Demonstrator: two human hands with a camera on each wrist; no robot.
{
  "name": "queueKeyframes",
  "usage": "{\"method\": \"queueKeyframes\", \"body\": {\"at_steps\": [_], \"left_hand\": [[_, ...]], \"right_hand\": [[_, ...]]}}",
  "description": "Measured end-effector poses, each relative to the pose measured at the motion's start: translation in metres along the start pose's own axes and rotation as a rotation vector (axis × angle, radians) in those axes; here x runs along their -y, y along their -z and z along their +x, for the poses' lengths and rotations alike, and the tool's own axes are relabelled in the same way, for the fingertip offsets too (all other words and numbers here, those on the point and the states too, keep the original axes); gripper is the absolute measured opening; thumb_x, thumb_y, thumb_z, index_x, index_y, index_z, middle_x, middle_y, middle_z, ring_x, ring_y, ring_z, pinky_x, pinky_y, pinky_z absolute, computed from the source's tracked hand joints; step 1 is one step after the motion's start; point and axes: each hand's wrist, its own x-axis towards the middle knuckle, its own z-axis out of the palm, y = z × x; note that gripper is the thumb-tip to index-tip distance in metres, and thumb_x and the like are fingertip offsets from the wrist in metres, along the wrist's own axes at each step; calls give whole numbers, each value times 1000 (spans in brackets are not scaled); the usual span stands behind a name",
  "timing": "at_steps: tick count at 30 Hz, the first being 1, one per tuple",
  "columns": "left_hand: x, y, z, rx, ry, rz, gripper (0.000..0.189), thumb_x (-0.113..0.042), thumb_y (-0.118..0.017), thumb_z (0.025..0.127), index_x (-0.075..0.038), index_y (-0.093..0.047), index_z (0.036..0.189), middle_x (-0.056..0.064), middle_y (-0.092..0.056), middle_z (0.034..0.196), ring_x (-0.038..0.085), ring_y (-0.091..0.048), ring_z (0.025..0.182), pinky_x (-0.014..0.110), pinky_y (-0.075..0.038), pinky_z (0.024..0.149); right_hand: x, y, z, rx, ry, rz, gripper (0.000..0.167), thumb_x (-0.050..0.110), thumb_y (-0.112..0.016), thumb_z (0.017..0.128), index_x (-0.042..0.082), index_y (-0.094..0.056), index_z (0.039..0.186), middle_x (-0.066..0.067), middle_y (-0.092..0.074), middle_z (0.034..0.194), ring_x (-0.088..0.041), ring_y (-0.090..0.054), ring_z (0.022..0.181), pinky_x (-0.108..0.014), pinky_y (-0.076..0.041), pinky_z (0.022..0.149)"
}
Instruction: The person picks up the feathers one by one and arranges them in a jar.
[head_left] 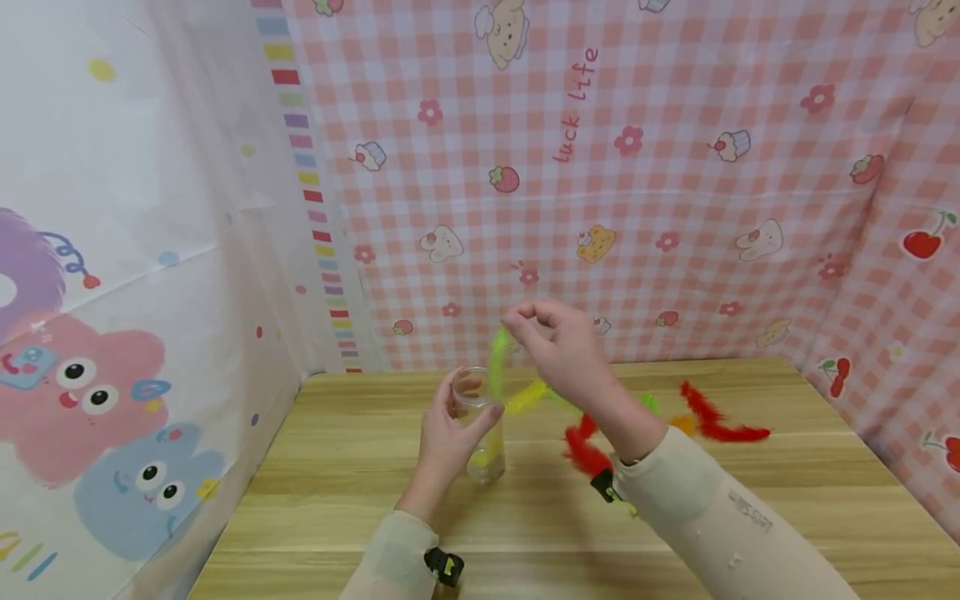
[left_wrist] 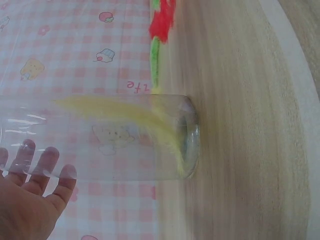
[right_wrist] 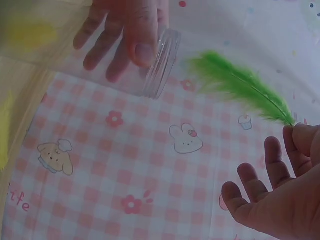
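My left hand point(head_left: 447, 429) grips a clear plastic jar point(left_wrist: 100, 145) near its threaded mouth. Inside the jar lies a yellow feather point(left_wrist: 125, 112), curving down to the base. Thumb and forefinger of my right hand point(head_left: 558, 346) pinch a green feather point(right_wrist: 240, 87) by its quill tip, the other fingers spread apart. The green feather hangs downward beside the jar's open rim point(right_wrist: 164, 65); in the right wrist view a gap shows between its fluffy end and the rim.
Loose feathers lie on the wooden table point(head_left: 315, 500) to the right of the jar: a yellow feather point(head_left: 527, 398), red feathers point(head_left: 720, 421), and an orange feather point(head_left: 684, 424) partly behind the right arm. A pink checked cloth point(head_left: 637, 200) hangs behind the table.
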Motion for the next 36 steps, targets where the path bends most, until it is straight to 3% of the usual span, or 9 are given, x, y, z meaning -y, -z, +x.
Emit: {"method": "queueKeyframes", "body": {"at_steps": [12,15,16,19,20,23,27,32,36], "left_hand": [[-1,2,0,0,23,2,72,-40,-87,90,-27,-52,152,4,-71,139,24,-66,126,57,-51,108],[-2,2,0,4,27,1,71,-40,-87,90,-28,-52,152,4,-72,138,22,-65,123,56,-51,108],[-2,2,0,4,27,1,70,-40,-87,90,-29,-53,151,4,-72,138,22,-65,123,55,-51,108],[-2,2,-1,2,28,4,70,-40,-86,91,-28,-53,151,4,-71,139,22,-65,124,55,-51,108],[-2,2,-1,2,24,7,70,-40,-86,91,-27,-53,151,5,-71,139,22,-65,124,55,-51,107],[-1,2,-1,0,24,10,71,-40,-86,91,-26,-52,151,7,-70,140,24,-65,125,56,-51,107],[-1,1,0,-5,28,5,72,-40,-86,91,-24,-52,153,6,-70,141,24,-65,126,56,-51,108],[-1,2,0,0,22,21,73,-40,-85,92,-23,-51,154,4,-70,141,23,-65,123,54,-52,107],[-2,2,-1,5,24,38,70,-42,-84,93,-28,-50,153,3,-70,139,21,-65,120,50,-51,105]], "right_hand": [[10,-10,8,-35,24,74,26,33,-65,108,11,-78,108,-6,-79,121,-25,-70,123,-54,-56,108],[7,-16,12,-50,27,81,25,31,-65,108,9,-78,107,-6,-78,121,-21,-69,123,-56,-54,111],[5,-18,13,-54,21,67,25,31,-66,108,10,-79,106,-5,-78,121,-18,-73,110,-55,-54,112],[-1,-24,14,-41,-18,28,25,33,-66,108,12,-79,108,-10,-75,94,-13,-64,66,-43,-62,79],[-4,-26,14,-36,-34,8,25,34,-66,108,13,-79,108,-9,-75,93,-12,-53,54,-37,-58,66],[-12,-30,12,-7,-74,-45,27,38,-65,108,15,-79,111,-9,-76,95,-10,-38,50,-28,-38,50],[-23,-38,10,27,-100,-80,29,40,-63,109,15,-79,112,-3,-77,129,-6,-48,69,-24,-45,63],[-32,-49,7,44,-111,-73,26,35,-65,108,14,-80,110,-5,-78,128,-12,-48,65,-29,-50,63],[-37,-56,5,54,-119,-85,22,32,-66,108,15,-80,106,-4,-78,127,-17,-69,93,-43,-62,87]]}}
